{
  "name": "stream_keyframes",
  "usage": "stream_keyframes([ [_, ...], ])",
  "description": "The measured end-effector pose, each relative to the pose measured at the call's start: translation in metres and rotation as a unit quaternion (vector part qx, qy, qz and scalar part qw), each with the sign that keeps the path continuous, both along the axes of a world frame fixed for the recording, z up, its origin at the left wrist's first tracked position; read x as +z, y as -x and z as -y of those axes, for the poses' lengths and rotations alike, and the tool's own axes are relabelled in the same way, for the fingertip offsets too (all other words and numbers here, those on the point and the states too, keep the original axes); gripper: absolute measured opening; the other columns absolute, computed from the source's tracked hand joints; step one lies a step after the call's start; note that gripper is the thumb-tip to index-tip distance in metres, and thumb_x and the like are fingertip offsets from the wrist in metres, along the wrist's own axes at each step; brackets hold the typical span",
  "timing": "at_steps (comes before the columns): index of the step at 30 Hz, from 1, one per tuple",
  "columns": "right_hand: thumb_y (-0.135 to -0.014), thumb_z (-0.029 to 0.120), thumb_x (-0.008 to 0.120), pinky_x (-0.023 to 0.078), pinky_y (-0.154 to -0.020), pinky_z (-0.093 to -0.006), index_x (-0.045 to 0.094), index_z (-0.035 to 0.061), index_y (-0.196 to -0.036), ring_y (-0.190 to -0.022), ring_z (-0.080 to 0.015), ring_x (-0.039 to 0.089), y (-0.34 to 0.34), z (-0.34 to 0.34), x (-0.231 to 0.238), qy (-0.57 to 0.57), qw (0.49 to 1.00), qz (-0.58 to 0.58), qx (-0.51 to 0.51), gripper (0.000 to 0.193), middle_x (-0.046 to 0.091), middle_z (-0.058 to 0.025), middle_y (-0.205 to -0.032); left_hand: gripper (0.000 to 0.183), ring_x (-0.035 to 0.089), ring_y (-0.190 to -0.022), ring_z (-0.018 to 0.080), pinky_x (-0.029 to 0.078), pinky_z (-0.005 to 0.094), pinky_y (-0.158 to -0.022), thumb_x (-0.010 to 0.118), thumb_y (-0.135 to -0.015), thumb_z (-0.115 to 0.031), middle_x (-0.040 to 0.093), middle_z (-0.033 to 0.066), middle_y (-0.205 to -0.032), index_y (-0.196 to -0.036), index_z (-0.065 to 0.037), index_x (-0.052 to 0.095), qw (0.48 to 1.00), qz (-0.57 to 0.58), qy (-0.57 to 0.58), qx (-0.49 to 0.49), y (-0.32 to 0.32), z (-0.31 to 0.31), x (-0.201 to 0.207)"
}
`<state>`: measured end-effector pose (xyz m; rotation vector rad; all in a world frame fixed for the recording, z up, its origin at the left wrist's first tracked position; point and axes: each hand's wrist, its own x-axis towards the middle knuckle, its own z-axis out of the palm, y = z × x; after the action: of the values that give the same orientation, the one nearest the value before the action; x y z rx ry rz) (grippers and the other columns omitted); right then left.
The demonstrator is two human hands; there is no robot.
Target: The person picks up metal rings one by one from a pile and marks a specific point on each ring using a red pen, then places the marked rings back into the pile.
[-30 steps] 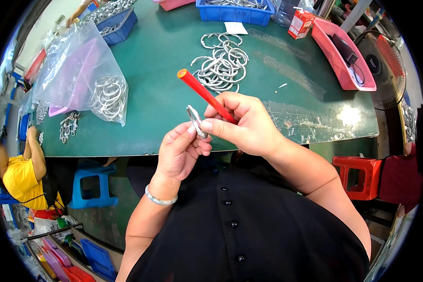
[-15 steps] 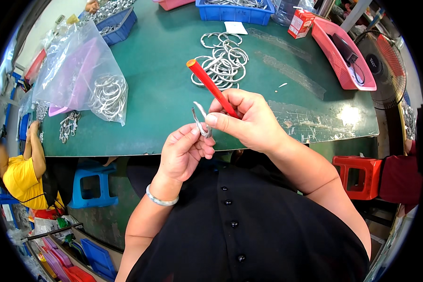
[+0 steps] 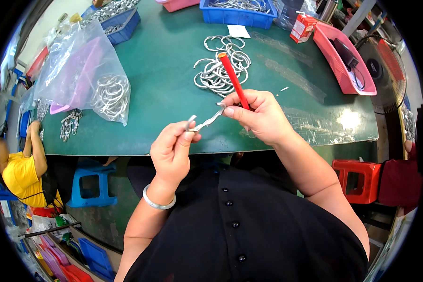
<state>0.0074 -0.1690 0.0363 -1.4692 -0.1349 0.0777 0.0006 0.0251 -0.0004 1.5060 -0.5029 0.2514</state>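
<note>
A twisted silvery-white strip [image 3: 207, 123] stretches between my two hands above the table's near edge. My left hand [image 3: 170, 151] pinches one end between thumb and fingers, where a short bent silvery piece [image 3: 191, 121] sticks up; I cannot tell if it is part of the strip. With thumb and forefinger, my right hand [image 3: 258, 114] grips the strip's other end. That same hand also holds a red stick [image 3: 234, 81] with an orange end, tilted up and away. Just beyond lies a loose pile of open silver bangles [image 3: 221, 75] on the green table [image 3: 160, 94].
A clear plastic bag [image 3: 112, 96] with more bangles lies left. Blue bins [image 3: 237, 15] stand at the back; a pink basket [image 3: 336, 70] and red carton [image 3: 303, 28] are right. A person in yellow [image 3: 26, 174] sits left. Blue and red stools [image 3: 356, 181] flank me.
My hands have drawn apart, the left moving left and the right slightly rightward. The silvery piece that stood bunched between my fingertips is now a strip stretched between them. The red stick stands steeper.
</note>
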Motion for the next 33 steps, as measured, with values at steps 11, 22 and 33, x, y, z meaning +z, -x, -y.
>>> stream_keyframes([
  [11,-0.077,0.006,0.061,0.031,-0.04,-0.0157,0.061,0.0025,-0.088,-0.046,-0.0008,0.04,-0.005,0.002,-0.01,-0.031,0.997,-0.068,0.016,0.011,0.059,0.0012,-0.068,0.014,0.056,-0.06,0.0209,0.045,0.026,-0.052,0.063,-0.071,0.004,0.059,0.0133,-0.073,-0.084,0.004,0.058,0.967,0.191,-0.171,0.007,0.003,0.004,0.025],
  [22,-0.078,0.008,0.06,0.031,-0.04,-0.0151,0.06,0.002,-0.088,-0.047,-0.0003,0.042,-0.005,0.0,-0.014,-0.052,0.995,-0.083,0.031,0.012,0.061,-0.0011,-0.072,0.009,0.054,-0.061,0.0164,0.043,0.0228,-0.055,0.059,-0.075,0.003,0.057,0.0116,-0.077,-0.083,0.004,0.056,0.984,0.11,-0.14,-0.011,0.004,0.002,0.026],
  [33,-0.078,0.011,0.059,0.031,-0.038,-0.0173,0.058,0.0009,-0.083,-0.042,-0.0033,0.04,-0.003,0.0,-0.016,-0.018,0.989,-0.14,0.04,0.011,0.056,-0.002,-0.064,0.016,0.058,-0.067,0.014,0.048,0.0244,-0.06,0.041,-0.091,-0.018,0.058,0.0099,-0.087,-0.09,-0.005,0.05,0.911,-0.337,0.197,-0.134,-0.007,0.001,0.008],
])
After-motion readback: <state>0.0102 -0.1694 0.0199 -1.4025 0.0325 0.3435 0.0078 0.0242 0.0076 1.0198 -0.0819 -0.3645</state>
